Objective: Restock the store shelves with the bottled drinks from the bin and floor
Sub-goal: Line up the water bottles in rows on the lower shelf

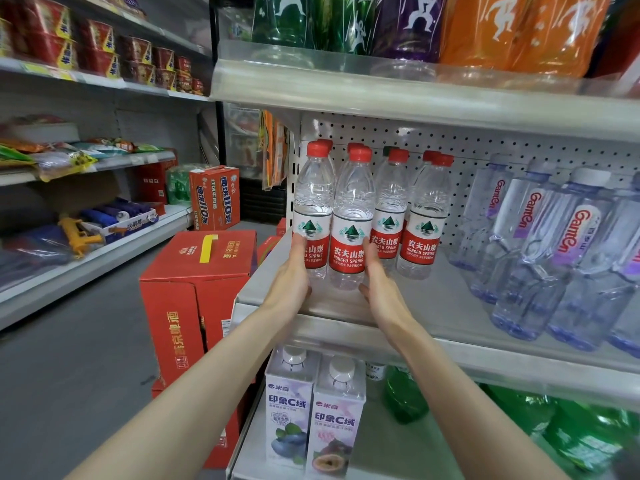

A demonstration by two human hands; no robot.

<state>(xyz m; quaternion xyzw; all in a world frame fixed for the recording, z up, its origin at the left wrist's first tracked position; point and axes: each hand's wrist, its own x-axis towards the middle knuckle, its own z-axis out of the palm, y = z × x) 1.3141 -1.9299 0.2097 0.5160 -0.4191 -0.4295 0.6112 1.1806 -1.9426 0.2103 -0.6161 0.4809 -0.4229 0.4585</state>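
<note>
Already, many red-capped water bottles stand on the shelf at 12 o'clock, the left hand and right hand press straight, open fingers beside two front ones, and probably more drinks wait.

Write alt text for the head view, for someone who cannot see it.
A person's left hand and right hand press straight fingers against two red-capped water bottles on a store shelf. More stand beside them; bluish bottles lean at right; red cartons sit on the floor.
</note>
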